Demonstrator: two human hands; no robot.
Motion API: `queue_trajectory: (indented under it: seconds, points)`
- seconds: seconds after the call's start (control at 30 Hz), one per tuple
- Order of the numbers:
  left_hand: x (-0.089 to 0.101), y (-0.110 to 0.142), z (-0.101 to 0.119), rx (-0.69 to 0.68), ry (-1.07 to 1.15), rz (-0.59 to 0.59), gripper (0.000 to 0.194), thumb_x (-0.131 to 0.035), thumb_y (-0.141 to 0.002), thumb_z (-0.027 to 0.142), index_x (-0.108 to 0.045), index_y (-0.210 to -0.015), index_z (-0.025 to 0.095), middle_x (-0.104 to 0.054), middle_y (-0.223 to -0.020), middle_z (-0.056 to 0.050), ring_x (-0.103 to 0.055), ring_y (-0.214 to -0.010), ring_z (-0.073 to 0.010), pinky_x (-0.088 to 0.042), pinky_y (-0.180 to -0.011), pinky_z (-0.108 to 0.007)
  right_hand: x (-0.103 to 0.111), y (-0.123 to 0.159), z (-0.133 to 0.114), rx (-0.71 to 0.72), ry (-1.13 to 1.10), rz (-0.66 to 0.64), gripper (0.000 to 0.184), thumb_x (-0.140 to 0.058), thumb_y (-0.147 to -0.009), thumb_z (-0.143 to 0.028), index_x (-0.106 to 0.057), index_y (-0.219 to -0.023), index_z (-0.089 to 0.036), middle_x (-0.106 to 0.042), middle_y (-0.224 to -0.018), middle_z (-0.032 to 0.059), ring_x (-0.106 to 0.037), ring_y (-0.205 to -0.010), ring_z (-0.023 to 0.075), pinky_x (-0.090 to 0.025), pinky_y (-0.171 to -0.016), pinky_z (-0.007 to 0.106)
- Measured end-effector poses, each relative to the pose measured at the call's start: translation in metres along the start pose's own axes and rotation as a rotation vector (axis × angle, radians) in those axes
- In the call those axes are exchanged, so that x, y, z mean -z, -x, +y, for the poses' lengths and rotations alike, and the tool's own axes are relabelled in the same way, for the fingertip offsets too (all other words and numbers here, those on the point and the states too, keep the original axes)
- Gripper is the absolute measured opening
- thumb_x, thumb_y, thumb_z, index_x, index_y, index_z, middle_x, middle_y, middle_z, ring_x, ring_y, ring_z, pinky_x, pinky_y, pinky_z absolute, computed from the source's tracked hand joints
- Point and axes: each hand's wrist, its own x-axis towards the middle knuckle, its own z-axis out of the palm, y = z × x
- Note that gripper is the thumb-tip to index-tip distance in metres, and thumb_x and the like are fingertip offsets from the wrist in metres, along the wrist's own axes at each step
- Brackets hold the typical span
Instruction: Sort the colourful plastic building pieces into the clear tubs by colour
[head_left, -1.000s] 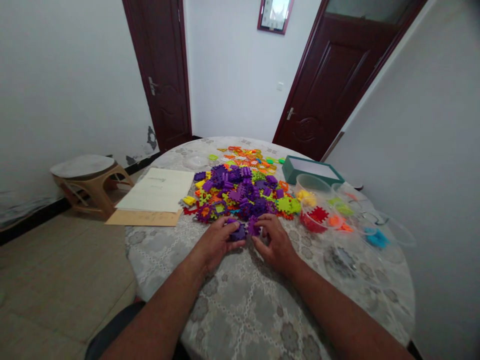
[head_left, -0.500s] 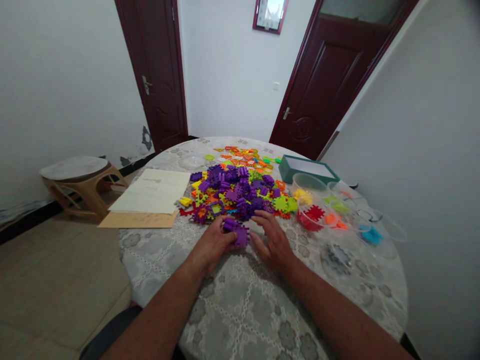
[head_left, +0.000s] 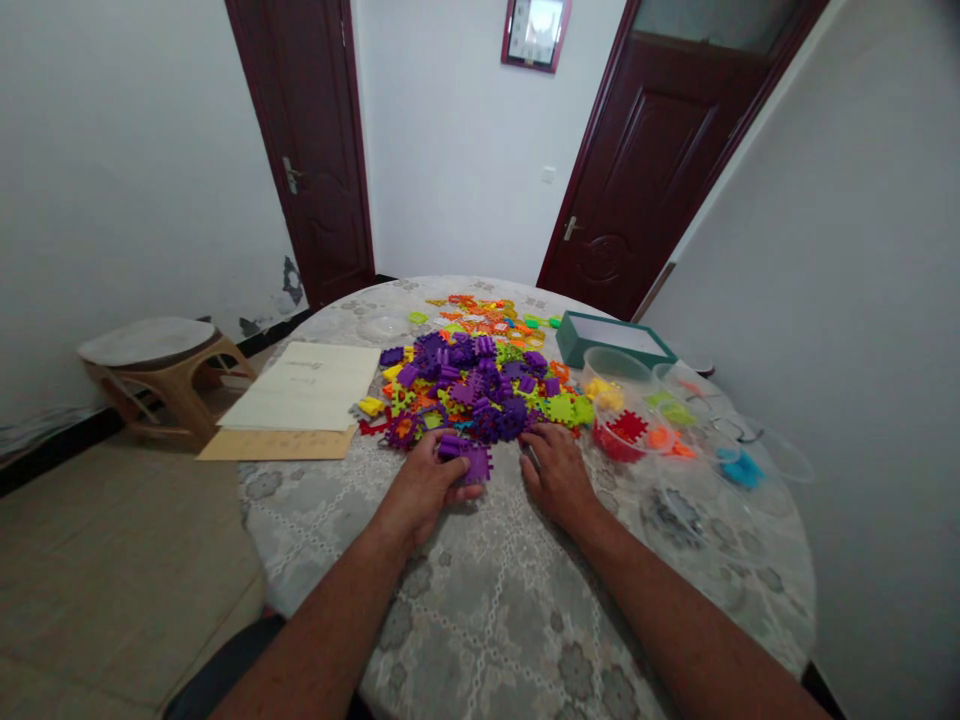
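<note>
My left hand [head_left: 431,482] is closed on a purple plastic building piece [head_left: 474,464], with thumb on top and fingers beneath. The part in its grip has a flat toothed square and a rolled, ridged section beside it. To the right, my right hand [head_left: 556,470] rests low at the near edge of a heap of building pieces [head_left: 487,385]. Its fingers are bent and a gap shows between thumb and forefinger; I see nothing held there. Purple pieces top the heap, with lime, yellow, orange and red ones around and under them.
Right of the heap stand clear plastic tubs [head_left: 619,375] with yellow, red, orange and blue pieces. Behind them is a green box [head_left: 615,340]. Paper sheets [head_left: 304,385] lie at the left on the patterned tablecloth [head_left: 495,600]. A stool [head_left: 150,345] stands beyond the table.
My right hand has moved slightly right, away from the held purple piece, and its fingers now reach down at the heap's edge. My left hand has shifted a little left with the piece.
</note>
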Motion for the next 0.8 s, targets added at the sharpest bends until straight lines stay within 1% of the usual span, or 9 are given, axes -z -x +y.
queue_trajectory:
  seconds: [0.13, 0.23, 0.3, 0.37, 0.43, 0.53, 0.67, 0.8]
  points:
    - [0.001, -0.003, -0.003, 0.010, 0.020, 0.010, 0.052, -0.076, -0.078, 0.007, -0.056, -0.125, 0.021, -0.065, -0.114, -0.010, -0.070, -0.089, -0.0183, -0.068, -0.069, -0.035, 0.000, -0.002, 0.003, 0.018, -0.050, 0.038, 0.024, -0.060, -0.097, -0.018, -0.073, -0.117, -0.017, -0.067, -0.119, 0.0154, -0.058, -0.117, 0.0311, -0.048, -0.108, 0.051]
    - [0.001, -0.005, -0.006, 0.005, 0.033, 0.026, 0.055, -0.077, -0.076, 0.006, -0.057, -0.125, 0.021, -0.064, -0.112, -0.010, -0.070, -0.089, -0.0180, -0.068, -0.071, -0.035, 0.004, -0.006, 0.004, 0.025, -0.086, 0.101, 0.021, -0.058, -0.098, -0.018, -0.074, -0.111, -0.018, -0.068, -0.114, 0.0140, -0.060, -0.112, 0.0298, -0.050, -0.103, 0.050]
    - [0.001, -0.006, -0.007, -0.001, 0.039, 0.034, 0.056, -0.077, -0.075, 0.005, -0.057, -0.125, 0.021, -0.064, -0.111, -0.009, -0.070, -0.087, -0.0172, -0.068, -0.071, -0.035, 0.010, -0.007, 0.001, 0.052, -0.113, 0.169, 0.021, -0.057, -0.099, -0.018, -0.074, -0.112, -0.019, -0.068, -0.113, 0.0130, -0.060, -0.112, 0.0293, -0.050, -0.102, 0.051]
    - [0.000, -0.005, -0.006, -0.012, 0.050, 0.028, 0.055, -0.075, -0.074, 0.004, -0.057, -0.123, 0.020, -0.064, -0.110, -0.009, -0.069, -0.086, -0.0167, -0.068, -0.071, -0.034, 0.018, -0.007, -0.007, 0.108, -0.154, 0.226, 0.021, -0.057, -0.099, -0.017, -0.073, -0.113, -0.021, -0.067, -0.115, 0.0116, -0.059, -0.115, 0.0288, -0.049, -0.105, 0.052]
    - [-0.001, -0.004, -0.006, -0.020, 0.058, 0.021, 0.053, -0.075, -0.074, 0.004, -0.057, -0.122, 0.020, -0.065, -0.110, -0.009, -0.069, -0.086, -0.0165, -0.067, -0.072, -0.033, 0.027, -0.005, -0.019, 0.186, -0.202, 0.237, 0.022, -0.059, -0.097, -0.015, -0.073, -0.112, -0.023, -0.067, -0.116, 0.0103, -0.058, -0.120, 0.0287, -0.047, -0.109, 0.053]
    - [-0.002, -0.002, -0.004, -0.022, 0.066, 0.011, 0.055, -0.077, -0.073, 0.006, -0.056, -0.123, 0.020, -0.065, -0.110, -0.009, -0.069, -0.087, -0.0166, -0.066, -0.074, -0.032, 0.036, 0.001, -0.040, 0.286, -0.235, 0.156, 0.023, -0.062, -0.094, -0.014, -0.073, -0.111, -0.025, -0.068, -0.117, 0.0095, -0.055, -0.128, 0.0302, -0.046, -0.113, 0.054]
    - [-0.002, 0.000, -0.003, -0.037, 0.055, -0.009, 0.060, -0.080, -0.075, 0.012, -0.056, -0.129, 0.020, -0.067, -0.112, -0.010, -0.069, -0.092, -0.0180, -0.063, -0.078, -0.032, 0.039, 0.007, -0.060, 0.363, -0.205, -0.006, 0.023, -0.062, -0.093, -0.016, -0.074, -0.109, -0.028, -0.069, -0.117, 0.0087, -0.053, -0.132, 0.0319, -0.043, -0.117, 0.056]
    - [-0.002, 0.001, -0.004, -0.060, 0.022, -0.021, 0.065, -0.081, -0.072, 0.012, -0.057, -0.132, 0.018, -0.070, -0.111, -0.010, -0.069, -0.097, -0.0198, -0.060, -0.082, -0.031, 0.036, 0.008, -0.066, 0.404, -0.177, -0.029, 0.024, -0.060, -0.093, -0.015, -0.075, -0.107, -0.027, -0.070, -0.119, 0.0088, -0.053, -0.131, 0.0312, -0.042, -0.119, 0.056]
